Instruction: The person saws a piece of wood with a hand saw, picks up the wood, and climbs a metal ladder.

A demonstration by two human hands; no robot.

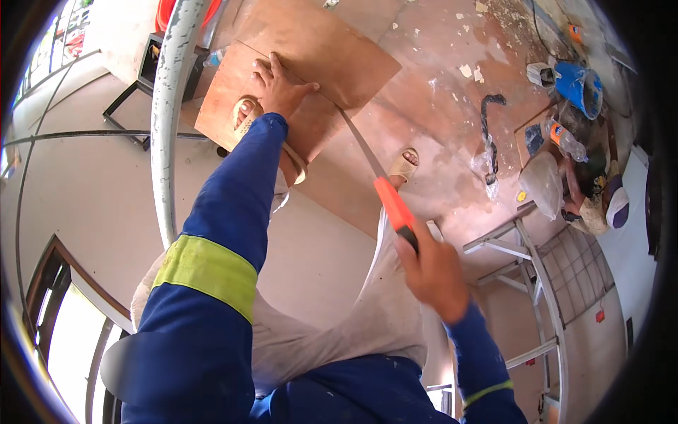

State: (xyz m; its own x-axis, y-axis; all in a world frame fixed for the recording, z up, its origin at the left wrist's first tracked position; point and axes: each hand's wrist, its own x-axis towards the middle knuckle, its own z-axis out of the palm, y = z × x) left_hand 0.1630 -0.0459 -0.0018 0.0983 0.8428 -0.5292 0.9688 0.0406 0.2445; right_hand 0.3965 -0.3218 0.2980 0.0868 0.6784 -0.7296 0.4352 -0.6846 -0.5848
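Observation:
A reddish-brown wooden board (321,42) lies in front of me, with a thin dark line running across it. My left hand (282,90) rests flat on the board with its fingers spread, close to that line. My left foot in a tan sandal (248,116) also presses on the board. My right hand (436,272) is wrapped round the red and black handle of a handsaw (393,201). The saw's narrow blade reaches up to the board's near edge, and its tip meets the dark line there.
A chipped white metal pole (166,127) stands close on the left. To the right are a metal ladder (547,304), a blue bucket (579,88), a plastic bottle (568,143) and a bent black strip (486,124). Flakes of debris (465,71) litter the floor.

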